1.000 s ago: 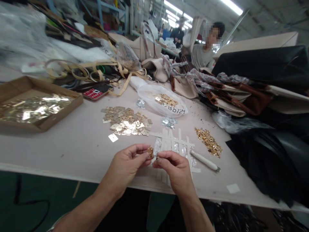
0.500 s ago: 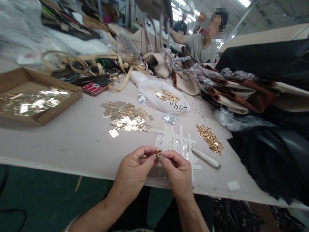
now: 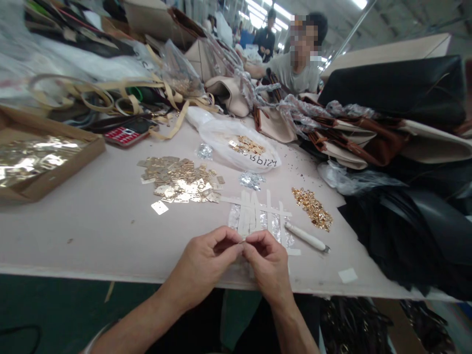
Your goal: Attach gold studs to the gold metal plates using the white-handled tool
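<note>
My left hand [image 3: 208, 260] and my right hand [image 3: 268, 263] meet above the near edge of the table, fingertips pinched together. Between them is a small gold metal piece [image 3: 242, 241], mostly hidden by the fingers. Just beyond lie white tape strips [image 3: 251, 211] over clear plastic. A white pen-like tool [image 3: 307, 237] rests right of my right hand. Farther right spreads a heap of small gold fittings [image 3: 312, 209]. Flat gold plates [image 3: 180, 179] are piled to the left, with a single plate [image 3: 160, 207] apart from them. Small silver pieces [image 3: 251, 180] sit behind the strips.
A cardboard box [image 3: 55, 179] of gold plates stands at left. A white plastic bag [image 3: 221, 130] holds more gold parts. Bags with wrapped handles [image 3: 273, 123] and black material [image 3: 405, 231] crowd the back and right. A co-worker [image 3: 298, 69] is across the table.
Both hands stay together, but the gold piece has turned and shows less between the fingertips. The view has shifted slightly right. The co-worker's arm and a raised bag have come down.
</note>
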